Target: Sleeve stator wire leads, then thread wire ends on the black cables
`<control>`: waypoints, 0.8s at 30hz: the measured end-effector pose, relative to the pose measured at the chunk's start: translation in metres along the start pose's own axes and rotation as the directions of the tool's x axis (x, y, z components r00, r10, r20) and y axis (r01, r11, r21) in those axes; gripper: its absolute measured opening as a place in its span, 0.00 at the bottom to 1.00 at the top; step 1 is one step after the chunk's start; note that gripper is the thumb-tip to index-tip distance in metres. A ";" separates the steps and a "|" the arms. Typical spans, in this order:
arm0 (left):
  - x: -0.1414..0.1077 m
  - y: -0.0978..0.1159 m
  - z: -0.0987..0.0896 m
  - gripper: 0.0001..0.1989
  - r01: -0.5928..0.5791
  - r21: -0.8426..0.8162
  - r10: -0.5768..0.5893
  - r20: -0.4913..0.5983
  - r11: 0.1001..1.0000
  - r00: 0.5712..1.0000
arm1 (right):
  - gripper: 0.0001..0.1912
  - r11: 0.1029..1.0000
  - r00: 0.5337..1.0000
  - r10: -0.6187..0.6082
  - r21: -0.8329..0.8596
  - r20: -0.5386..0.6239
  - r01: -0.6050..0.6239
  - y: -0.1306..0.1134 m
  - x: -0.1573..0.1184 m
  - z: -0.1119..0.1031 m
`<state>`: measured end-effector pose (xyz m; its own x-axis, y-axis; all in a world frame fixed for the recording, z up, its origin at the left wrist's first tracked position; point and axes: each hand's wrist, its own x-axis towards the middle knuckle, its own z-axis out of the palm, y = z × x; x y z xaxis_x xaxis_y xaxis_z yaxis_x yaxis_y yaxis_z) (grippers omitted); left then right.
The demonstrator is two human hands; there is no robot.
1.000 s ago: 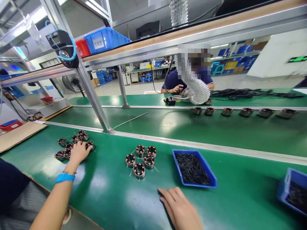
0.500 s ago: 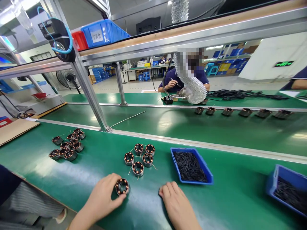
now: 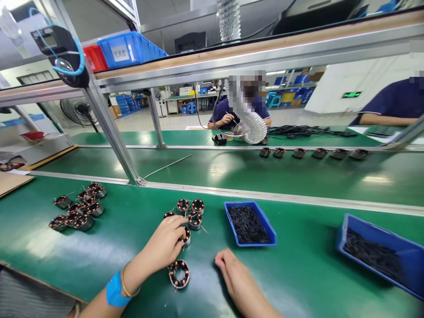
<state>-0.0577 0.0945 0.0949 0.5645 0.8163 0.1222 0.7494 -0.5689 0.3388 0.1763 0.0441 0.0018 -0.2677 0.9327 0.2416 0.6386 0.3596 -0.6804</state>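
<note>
As the left hand (image 3: 162, 243) rests on a copper-wound stator (image 3: 186, 236), the right hand (image 3: 235, 274) lies open and empty on the green table (image 3: 298, 282).
The left hand's hold cannot be told; a blue bin (image 3: 130, 52) labelled "工具盒" is seen at 11 o'clock.

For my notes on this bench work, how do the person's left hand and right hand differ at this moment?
The left hand has its fingers on a copper-wound stator, while the right hand lies on the green bench mat, touching no part. The left wrist wears a blue band and a gold bangle; the right wrist shows neither. Both hands are bare, without gloves.
</note>
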 end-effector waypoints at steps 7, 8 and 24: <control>0.003 0.015 0.019 0.06 0.174 0.051 -0.175 0.010 0.983 0.984 | 0.22 0.722 0.897 0.331 0.534 0.292 -0.440 -0.021 0.026 -0.004; 0.003 0.017 0.021 0.08 0.184 0.058 -0.185 0.006 0.981 0.983 | 0.22 0.710 0.898 0.339 0.550 0.282 -0.441 -0.024 0.031 -0.002; -0.005 0.010 0.025 0.25 0.140 -0.206 -0.145 -0.005 0.968 0.989 | 0.18 0.546 0.897 0.442 0.800 -0.025 -0.247 -0.022 0.054 0.023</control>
<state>-0.0442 0.0824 0.0749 0.4485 0.8905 0.0766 0.7335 -0.4157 0.5378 0.1314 0.0859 0.0142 0.0603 0.9959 -0.0671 -0.1626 -0.0566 -0.9851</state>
